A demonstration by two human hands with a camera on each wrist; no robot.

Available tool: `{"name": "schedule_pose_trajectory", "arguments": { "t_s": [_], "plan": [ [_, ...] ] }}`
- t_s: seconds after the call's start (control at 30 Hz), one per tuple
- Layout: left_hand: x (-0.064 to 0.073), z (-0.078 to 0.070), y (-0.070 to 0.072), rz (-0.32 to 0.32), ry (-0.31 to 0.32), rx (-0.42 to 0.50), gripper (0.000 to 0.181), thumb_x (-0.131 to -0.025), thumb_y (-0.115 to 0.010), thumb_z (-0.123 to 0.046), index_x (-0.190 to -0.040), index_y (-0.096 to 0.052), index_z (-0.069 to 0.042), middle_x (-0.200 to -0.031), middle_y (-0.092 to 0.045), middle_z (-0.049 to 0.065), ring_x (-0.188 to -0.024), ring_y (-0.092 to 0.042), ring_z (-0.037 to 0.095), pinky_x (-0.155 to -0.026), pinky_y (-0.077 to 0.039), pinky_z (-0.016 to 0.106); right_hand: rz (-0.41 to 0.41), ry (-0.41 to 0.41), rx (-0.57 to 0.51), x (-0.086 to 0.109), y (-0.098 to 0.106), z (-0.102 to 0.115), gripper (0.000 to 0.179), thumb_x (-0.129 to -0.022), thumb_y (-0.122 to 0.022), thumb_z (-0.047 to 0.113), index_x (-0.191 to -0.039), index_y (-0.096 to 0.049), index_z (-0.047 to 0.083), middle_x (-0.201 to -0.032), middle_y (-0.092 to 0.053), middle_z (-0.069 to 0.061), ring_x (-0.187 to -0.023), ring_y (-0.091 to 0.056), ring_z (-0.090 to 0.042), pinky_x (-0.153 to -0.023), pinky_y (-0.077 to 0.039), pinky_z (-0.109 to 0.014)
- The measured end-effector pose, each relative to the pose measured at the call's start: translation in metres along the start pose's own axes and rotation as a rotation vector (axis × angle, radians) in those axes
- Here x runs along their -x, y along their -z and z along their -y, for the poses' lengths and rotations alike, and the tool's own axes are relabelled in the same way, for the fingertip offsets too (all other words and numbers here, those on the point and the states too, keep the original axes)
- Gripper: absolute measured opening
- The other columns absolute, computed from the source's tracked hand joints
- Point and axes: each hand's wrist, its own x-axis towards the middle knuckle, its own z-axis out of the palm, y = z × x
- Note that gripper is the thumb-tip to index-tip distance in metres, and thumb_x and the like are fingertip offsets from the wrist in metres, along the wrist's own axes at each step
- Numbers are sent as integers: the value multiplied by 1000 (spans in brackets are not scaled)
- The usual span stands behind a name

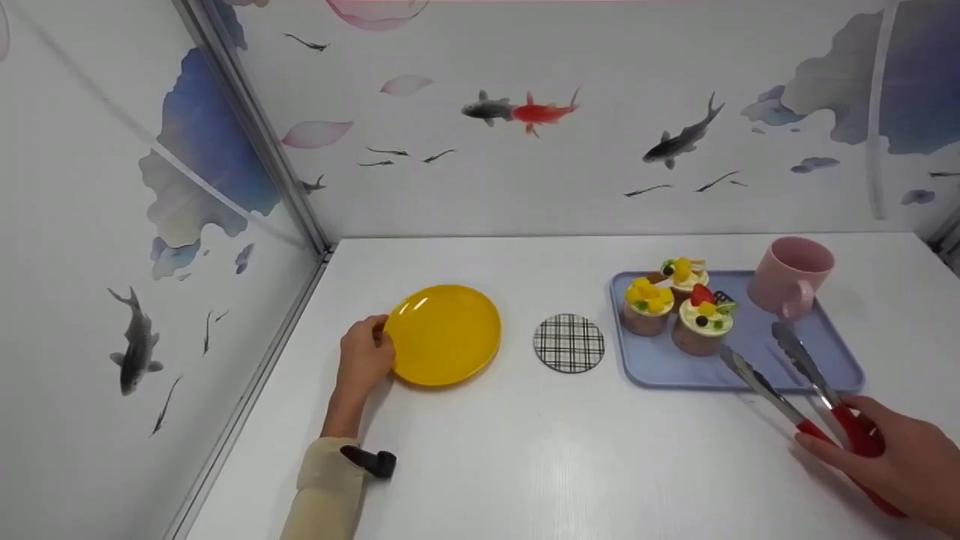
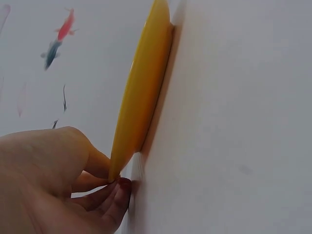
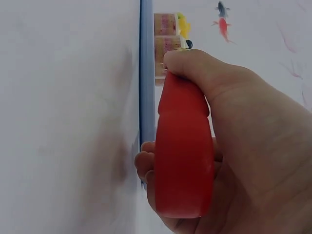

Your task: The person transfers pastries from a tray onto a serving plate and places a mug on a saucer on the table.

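At the left of the table my left hand pinches the rim of a yellow plate; the left wrist view shows thumb and fingers at the edge of the plate. My right hand grips metal tongs by their red handles, their arms spread apart with nothing between the tips. Those tips hang over a blue tray. On it stand three fruit-topped dessert cups, one with a strawberry, one with yellow fruit cubes and one behind.
A pink mug stands at the tray's back right corner, its handle toward me. Between plate and tray lies a round checked coaster. Walls printed with fish rise behind and at the left of the white table.
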Motion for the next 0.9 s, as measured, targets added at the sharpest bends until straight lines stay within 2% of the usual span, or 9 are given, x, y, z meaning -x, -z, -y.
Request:
{"name": "schedule_pose_trajectory", "arguments": {
  "t_s": [0.17,0.33,0.63,0.7,0.8,0.9],
  "plan": [
    [0,0,1,-12,7,10,41,-100,-56,-12,-141,-55,-6,-130,-62,11,-118,-57,26,-109,-47,42,-8,35,16,-1,-3,3,119,-66,-74,78,-139,-37,-8,-88,-58,-19,-72,-54,-26,-54,-56,-33],
    [1,0,1,-41,-13,10,40,-99,-56,-8,-139,-58,-9,-128,-63,12,-115,-61,27,-105,-51,40,-1,47,11,-1,-5,9,116,-68,-71,79,-137,-40,-8,-88,-59,-18,-74,-54,-24,-55,-56,-33],
    [1,-1,2,-49,-20,60,40,-98,-57,-6,-137,-61,-10,-126,-66,12,-113,-62,26,-103,-52,39,-106,103,-41,-4,-4,15,110,-67,-78,72,-140,-41,-2,-94,-62,-17,-71,-54,-23,-55,-57,-33],
    [0,-1,2,-45,-12,62,40,-98,-57,-6,-137,-60,-11,-125,-66,12,-111,-61,26,-102,-52,39,-103,103,-34,-7,-4,18,108,-68,-79,70,-139,-41,-3,-99,-62,-21,-74,-56,-25,-56,-58,-36],
    [0,0,1,-40,-1,69,40,-98,-56,-6,-138,-60,-12,-124,-66,12,-111,-61,25,-102,-52,39,-105,111,-24,-10,-4,23,103,-70,-80,66,-137,-42,-3,-111,-59,-30,-80,-59,-34,-58,-60,-43],
    [0,0,1,-40,1,65,40,-99,-56,-7,-137,-60,-13,-124,-65,11,-111,-60,25,-102,-52,39,-124,131,-17,-13,-6,27,99,-71,-81,63,-136,-45,-1,-118,-57,-32,-87,-59,-42,-59,-60,-46]
  ]
}}
